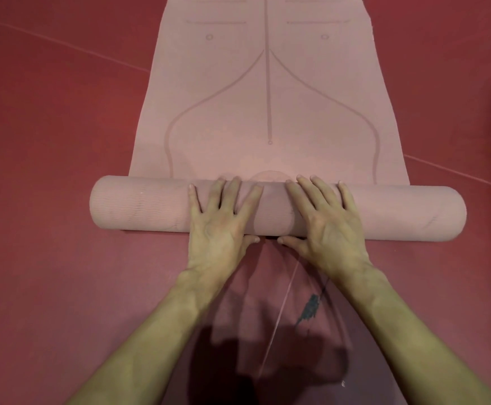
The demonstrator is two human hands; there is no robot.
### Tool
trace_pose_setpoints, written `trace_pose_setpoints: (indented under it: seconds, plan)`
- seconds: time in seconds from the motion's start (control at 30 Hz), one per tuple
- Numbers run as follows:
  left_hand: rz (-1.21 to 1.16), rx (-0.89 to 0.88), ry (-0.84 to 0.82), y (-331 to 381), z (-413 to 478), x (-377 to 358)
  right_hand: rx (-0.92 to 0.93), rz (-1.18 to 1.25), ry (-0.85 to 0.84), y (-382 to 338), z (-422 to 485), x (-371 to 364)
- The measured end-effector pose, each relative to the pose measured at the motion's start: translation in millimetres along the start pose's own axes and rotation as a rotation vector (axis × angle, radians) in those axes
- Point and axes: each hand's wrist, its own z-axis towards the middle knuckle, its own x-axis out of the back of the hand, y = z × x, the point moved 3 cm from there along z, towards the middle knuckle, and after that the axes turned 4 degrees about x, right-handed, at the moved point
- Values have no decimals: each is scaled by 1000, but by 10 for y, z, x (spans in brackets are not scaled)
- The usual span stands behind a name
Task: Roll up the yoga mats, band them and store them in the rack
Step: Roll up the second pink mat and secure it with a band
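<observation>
Pink rubbery sheet fills the head view: one yoga mat [267,97] lies lengthwise on the dark red floor [48,141]. Its near end is wound into a thick roll [139,206] that lies across the mat, and its far part lies flat and printed with alignment lines.

We have the left hand [220,226] and the right hand [326,226] side by side on the middle of the roll, palms down. The fingers [229,191] are straight and spread over the top, reaching the far side. They press and do not clasp, and the thumbs are tucked low against the near side where the roll meets the floor. Neither hand holds anything.

We judge the rolling well begun but far from done, since much flat mat lies ahead. We see no band and no rack.

The risk, as we read it, sits at the ends. Both hands are at the centre, so the two ends of the roll go unpressed and could wind loose. If one hand pushes harder than the other, the roll could run askew and telescope into a cone. A slack or crooked roll would be hard to band. A thin pale line and a dark mark [311,308] cross the floor between our forearms.
</observation>
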Motion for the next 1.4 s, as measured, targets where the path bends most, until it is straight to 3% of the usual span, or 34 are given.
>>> trace_pose_setpoints:
  seconds: [0.2,0.4,0.67,0.9,1.13,1.4]
  plan:
    - [14,21,20,52,-47,21,9,8,68,-31,-37,38]
    - [-17,12,7,28,-188,145,22,73,53,-84,-104,173]
    - [-83,-19,-130,205,-1057,209,96,159,-21,-276,-893,230]
    - [-84,10,-139,218,-1062,137,100,189,-45,-257,-973,155]
    - [-37,14,-147,220,-1046,102,-157,190,149,-437,-1224,145]
    - [-52,22,-130,180,-889,141,-120,204,158,-317,-1019,91]
